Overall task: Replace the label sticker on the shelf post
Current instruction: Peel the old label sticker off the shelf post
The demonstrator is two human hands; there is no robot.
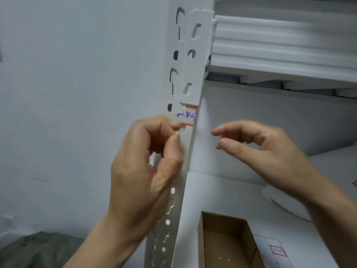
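A white perforated metal shelf post runs upright through the middle of the view. A small white label sticker with red bands top and bottom and blue handwriting is stuck on the post's front face. My left hand is against the post just below the label, thumb and forefinger pinched together at the label's lower left corner. My right hand hovers to the right of the post, apart from it, fingers curled and spread, holding nothing.
A white shelf beam joins the post at upper right. Below lie white boxes, an open brown cardboard box and a white item bearing a red-framed label. A pale wall lies to the left.
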